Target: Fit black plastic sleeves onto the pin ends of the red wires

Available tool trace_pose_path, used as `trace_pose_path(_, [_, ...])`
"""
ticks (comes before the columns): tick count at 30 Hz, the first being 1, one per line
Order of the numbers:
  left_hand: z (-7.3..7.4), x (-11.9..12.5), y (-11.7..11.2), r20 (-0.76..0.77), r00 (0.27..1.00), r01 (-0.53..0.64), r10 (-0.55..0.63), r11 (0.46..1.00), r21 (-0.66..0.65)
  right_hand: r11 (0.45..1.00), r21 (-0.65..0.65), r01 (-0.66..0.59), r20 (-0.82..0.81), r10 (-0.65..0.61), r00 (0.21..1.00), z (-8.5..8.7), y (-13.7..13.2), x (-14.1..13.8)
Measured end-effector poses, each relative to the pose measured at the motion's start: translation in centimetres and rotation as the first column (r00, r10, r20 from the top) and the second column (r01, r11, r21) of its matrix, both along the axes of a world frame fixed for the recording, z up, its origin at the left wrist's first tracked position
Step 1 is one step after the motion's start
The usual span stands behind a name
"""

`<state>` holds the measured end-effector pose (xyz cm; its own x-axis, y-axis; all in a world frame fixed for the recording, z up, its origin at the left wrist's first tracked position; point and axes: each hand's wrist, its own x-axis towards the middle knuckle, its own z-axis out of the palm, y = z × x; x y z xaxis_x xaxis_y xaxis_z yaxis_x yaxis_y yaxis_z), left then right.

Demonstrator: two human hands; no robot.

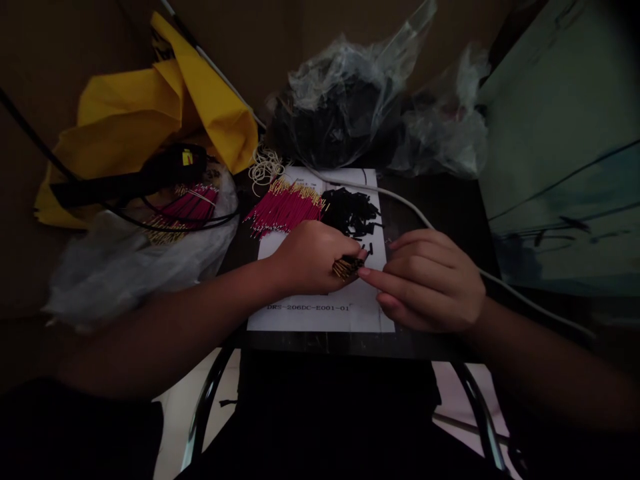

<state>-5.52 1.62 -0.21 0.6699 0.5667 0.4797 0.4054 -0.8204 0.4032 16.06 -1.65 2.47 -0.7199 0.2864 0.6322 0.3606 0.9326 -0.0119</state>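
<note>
From my remote feed: left hand [317,257] fisted round gold-ended bundle [345,268], nearer than black pieces [350,212]; right hand [430,283] index at bundle's right edge, pinch I can't tell; loosened left grip could spill strands

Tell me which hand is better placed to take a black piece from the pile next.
Probably the right hand: it shows no held thing and is close to the black pieces. The left hand, though also near them, is closed around a gold-tipped bundle.
</note>
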Motion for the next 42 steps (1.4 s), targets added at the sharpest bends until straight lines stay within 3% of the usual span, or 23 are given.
trace_pose_path(11, [-0.1,0.0,0.0,-0.004,1.000,0.018,-0.018,0.999,-0.044,0.999,0.020,-0.048,0.011,0.048,0.999,-0.1,0.2,-0.5])
trace_pose_path(15, [0.2,0.0,0.1,0.037,0.998,0.048,-0.044,0.993,-0.110,0.998,-0.050,-0.035,-0.019,0.035,0.999,-0.4,0.2,-0.2])
trace_pose_path(18, [0.8,0.1,0.1,0.067,0.996,0.075,-0.064,0.982,-0.173,0.985,-0.149,0.092,-0.098,-0.107,0.989,-0.9,0.3,0.1])
trace_pose_path(20, [1.3,0.1,0.0,0.079,0.995,0.082,-0.068,0.976,-0.200,0.946,-0.226,0.231,-0.101,-0.258,0.961,-1.4,0.7,0.1])
trace_pose_path(24, [1.5,0.0,-0.2,0.087,0.993,0.099,-0.083,0.974,-0.203,0.861,-0.295,0.414,0.096,-0.404,0.910,-2.4,2.0,-0.1])
trace_pose_path(28, [1.1,0.0,-0.2,0.105,0.991,0.105,-0.086,0.975,-0.197,0.831,-0.302,0.467,0.284,-0.389,0.876,-3.0,2.6,-0.5])
trace_pose_path(34, [1.2,0.1,-0.3,0.133,0.987,0.119,-0.089,0.963,-0.242,0.819,-0.386,0.424,0.301,-0.322,0.897,-2.4,2.2,-0.4])
trace_pose_path(42, [1.5,0.0,-0.4,0.151,0.980,0.167,-0.127,0.940,-0.297,0.843,-0.401,0.359,0.433,-0.172,0.885,-1.9,2.5,0.0])
